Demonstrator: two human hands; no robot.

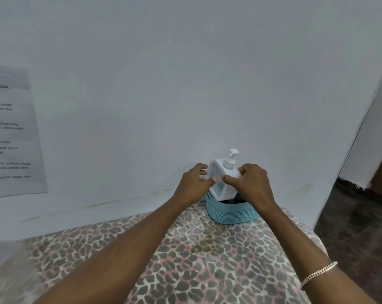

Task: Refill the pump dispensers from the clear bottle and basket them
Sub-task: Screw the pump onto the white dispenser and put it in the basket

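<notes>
The table, under a leopard-print cloth, carries a small teal basket close to the wall. A white dispenser stands in it, leaning left, its base below the rim. I'd say it could topple: it rises well above the low basket, and a careless release might tip it out or drag the basket over. The right hand curls half closed around the dispenser's right shoulder, fingers on it. The left hand cups the left side, loosely bent, thumb touching the front.
</notes>
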